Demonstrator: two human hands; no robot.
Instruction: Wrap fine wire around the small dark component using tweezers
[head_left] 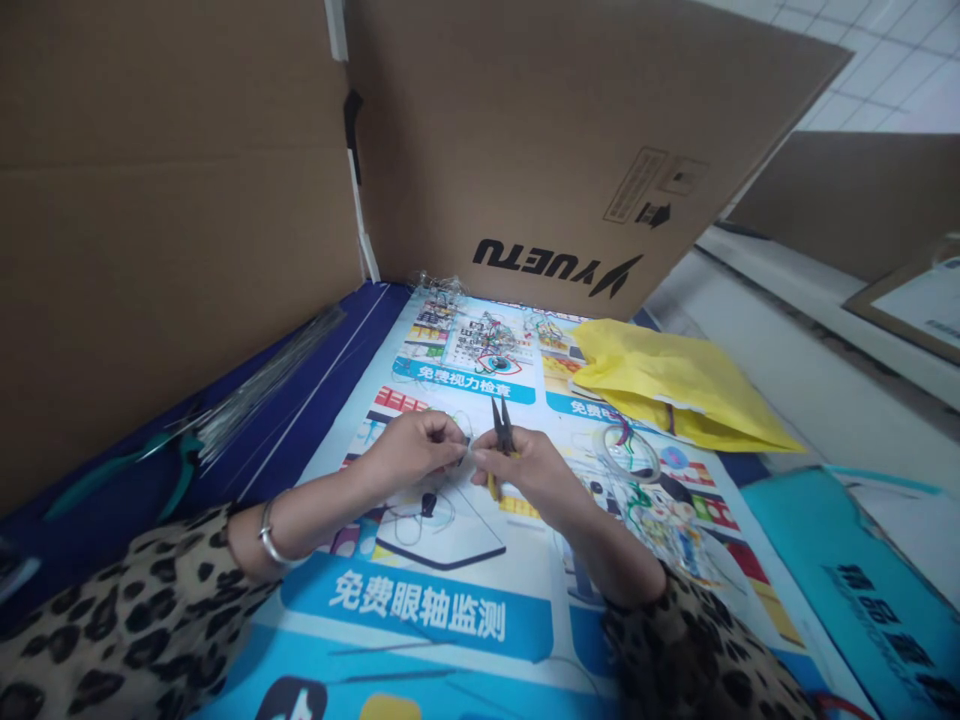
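My left hand [420,448] is closed in a pinch over the printed poster sheet [442,545]; what its fingertips hold is too small to name. Pliers [503,430] with dark pointed jaws and yellow handles are held in my right hand [529,468], jaws pointing up and away. The right thumb and fingertip come close to the left fingertips, near something small and thin. Beneath my hands, thin wire loops [435,515] lie on the sheet. Tangled wire pieces [491,340] are spread further back.
Cardboard panels [420,130] stand behind. At left are a bundle of straight wires [262,385] and teal-handled pliers [112,478]. On the right lie a yellow bag [667,380], a clear ring-shaped roll [626,455], coloured threads [652,510] and a turquoise packet [847,580].
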